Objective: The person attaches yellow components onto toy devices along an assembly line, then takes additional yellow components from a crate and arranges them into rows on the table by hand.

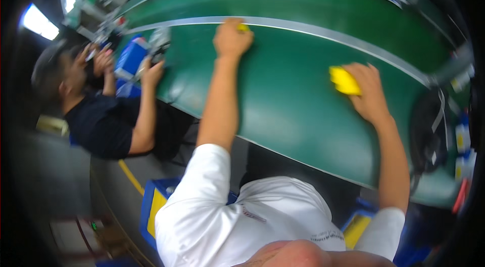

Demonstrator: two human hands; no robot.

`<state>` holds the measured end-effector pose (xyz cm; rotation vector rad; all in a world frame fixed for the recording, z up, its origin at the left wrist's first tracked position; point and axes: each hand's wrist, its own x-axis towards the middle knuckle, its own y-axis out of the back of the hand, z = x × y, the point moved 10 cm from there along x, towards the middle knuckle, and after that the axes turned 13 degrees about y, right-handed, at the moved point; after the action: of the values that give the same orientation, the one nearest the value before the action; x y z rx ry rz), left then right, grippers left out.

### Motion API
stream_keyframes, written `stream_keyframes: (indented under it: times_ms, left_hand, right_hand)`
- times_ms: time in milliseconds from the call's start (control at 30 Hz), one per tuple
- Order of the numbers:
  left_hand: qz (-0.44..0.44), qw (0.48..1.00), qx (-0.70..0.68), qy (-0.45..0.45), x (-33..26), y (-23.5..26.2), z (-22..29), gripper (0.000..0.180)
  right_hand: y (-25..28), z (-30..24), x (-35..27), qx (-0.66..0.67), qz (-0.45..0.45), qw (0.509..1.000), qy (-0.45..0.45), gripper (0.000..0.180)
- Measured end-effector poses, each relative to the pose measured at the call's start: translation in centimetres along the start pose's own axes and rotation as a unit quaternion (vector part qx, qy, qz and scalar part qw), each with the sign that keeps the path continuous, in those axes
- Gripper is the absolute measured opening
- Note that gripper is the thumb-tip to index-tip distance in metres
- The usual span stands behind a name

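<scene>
My left hand [232, 42] reaches far forward over the green work surface [283, 95], close to the grey strip [308, 28] that runs across it. Its fingers are closed round a small yellow piece [243, 27], of which only a bit shows. On the right, my right hand [370, 90] grips a bright yellow block-like piece [345, 80] with a notched edge; it sticks out to the left of the fingers. Motion blur hides what kind of thing either piece is. The two hands are well apart.
At the left a person in a black shirt [106, 125] works at the same table, near a blue box [132, 55]. A black bag-like object [429, 128] lies at the right end. Beyond the strip is a green belt [353, 14]. Blue-and-yellow bins [157, 206] stand below the table.
</scene>
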<state>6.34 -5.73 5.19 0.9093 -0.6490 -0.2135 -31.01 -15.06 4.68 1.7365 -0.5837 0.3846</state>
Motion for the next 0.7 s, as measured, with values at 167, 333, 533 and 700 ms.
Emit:
stream_keyframes:
  times_ms: [167, 333, 533, 700]
  left_hand:
    - [0.009, 1.000, -0.003, -0.023, 0.3, -0.5, 2.4, 0.030]
    - [0.141, 0.986, -0.031, -0.084, -1.3, 2.3, 2.3, 0.037]
    - [0.105, 0.926, -0.292, -0.214, -5.2, 6.2, 9.3, 0.048]
    - [-0.288, 0.795, -0.376, -0.380, -16.8, 0.0, 18.8, 0.091]
  right_hand:
    - [0.5, 0.4, -0.5, -0.014, 0.008, 1.000, -0.001, 0.064]
    - [1.5, -0.6, 0.4, -0.025, -0.038, 0.999, -0.004, 0.061]
    - [3.1, -0.8, 0.1, 0.081, -0.099, 0.989, -0.073, 0.055]
    - [3.7, -0.9, -0.7, -0.029, -0.101, 0.993, -0.054, 0.051]
